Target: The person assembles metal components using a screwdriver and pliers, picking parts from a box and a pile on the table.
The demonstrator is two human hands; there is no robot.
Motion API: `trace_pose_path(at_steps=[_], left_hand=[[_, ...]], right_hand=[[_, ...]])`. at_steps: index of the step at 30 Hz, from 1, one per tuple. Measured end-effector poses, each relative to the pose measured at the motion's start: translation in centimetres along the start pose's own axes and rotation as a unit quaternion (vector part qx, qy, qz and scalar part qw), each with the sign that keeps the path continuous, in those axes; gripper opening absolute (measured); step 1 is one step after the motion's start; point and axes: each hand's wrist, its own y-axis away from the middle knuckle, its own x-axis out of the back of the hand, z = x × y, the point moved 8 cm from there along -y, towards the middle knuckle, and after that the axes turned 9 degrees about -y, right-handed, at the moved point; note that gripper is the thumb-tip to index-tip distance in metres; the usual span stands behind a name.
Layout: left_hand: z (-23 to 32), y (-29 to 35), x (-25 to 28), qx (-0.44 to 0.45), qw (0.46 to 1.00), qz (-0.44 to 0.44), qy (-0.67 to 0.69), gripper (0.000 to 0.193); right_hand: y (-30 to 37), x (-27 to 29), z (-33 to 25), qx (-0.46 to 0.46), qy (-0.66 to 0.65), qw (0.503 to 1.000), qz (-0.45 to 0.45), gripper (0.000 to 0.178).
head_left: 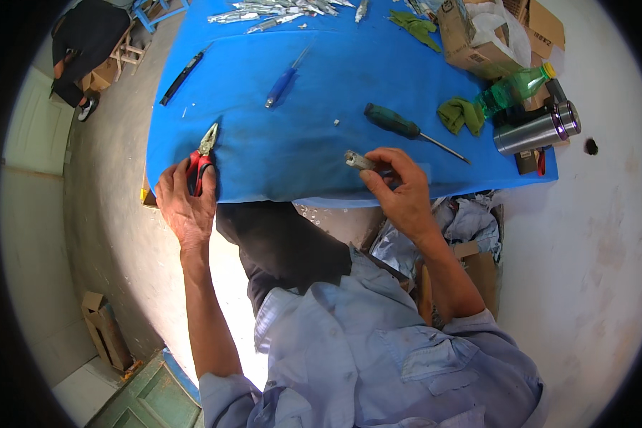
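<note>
At the near left edge of the blue-covered table, my left hand is closed round the red handles of a pair of pliers, whose metal jaws point away from me. Between the thumb and fingers of my right hand is a small silvery block-shaped metal part, held just above the table; its far end is hidden by my fingers. Beyond that hand lies a dark green screwdriver with its blade to the right. A blue screwdriver and a thin black pen-like tool lie farther off.
A heap of slim metal parts covers the far edge. On the right stand a steel flask, a green bottle, a green cloth and a cardboard box. Another person sits at the far left.
</note>
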Motion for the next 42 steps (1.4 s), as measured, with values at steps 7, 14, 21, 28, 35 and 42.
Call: trace_pose_path(at_steps=[7, 14, 21, 28, 35, 42], left_hand=[[1.4, -0.7, 1.8, 0.041, 0.998, -0.041, 0.031, 0.052], [10.3, -1.6, 1.7, -0.066, 0.983, -0.046, 0.167, 0.025], [19.2, -2.9, -3.0, -0.122, 0.951, -0.141, 0.246, 0.024], [22.2, -3.9, -6.1, -0.198, 0.947, -0.197, 0.156, 0.020], [23.8, -3.5, -5.9, -0.273, 0.948, -0.133, 0.096, 0.012], [22.4, -3.7, -6.2, -0.179, 0.935, -0.171, 0.253, 0.010]], right_hand=[[0.6, 1.1, 0.7, -0.013, -0.087, 0.996, 0.017, 0.027], [0.6, 1.6, 0.8, 0.002, -0.159, 0.987, 0.024, 0.028], [1.4, 2.8, 3.0, -0.069, -0.256, 0.963, 0.047, 0.030], [1.6, 3.9, 3.3, -0.089, -0.256, 0.961, 0.052, 0.029], [1.8, 4.1, 5.5, -0.173, -0.404, 0.898, 0.035, 0.028], [2.9, 3.7, 5.7, -0.236, -0.550, 0.801, 0.020, 0.037]])
